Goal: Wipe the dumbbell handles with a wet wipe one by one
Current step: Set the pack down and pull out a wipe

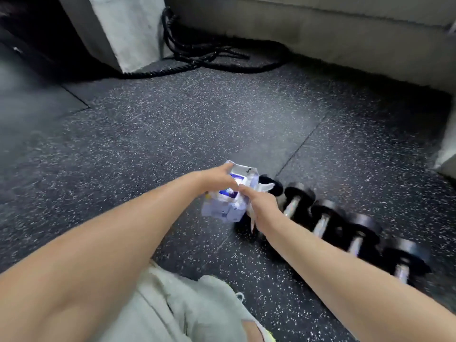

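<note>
Wipe pack (pixel 228 209): white-lilac wrapper with blue label patch, print too blurred to read. Left hand (pixel 217 180) grips pack's top from the left, arm stretched forward. Right hand (pixel 260 203) clenched round wet wipe (pixel 266 187), fingertips meeting left hand at the label patch. Dumbbells (pixel 325 218) lie in a row on speckled floor (pixel 172 124), nearest just beside pack, chrome handles (pixel 292 206) facing up.

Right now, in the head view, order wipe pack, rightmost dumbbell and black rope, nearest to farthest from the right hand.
1. wipe pack, beside the right hand, to its left.
2. rightmost dumbbell, floor, right.
3. black rope, by the far wall.
</note>
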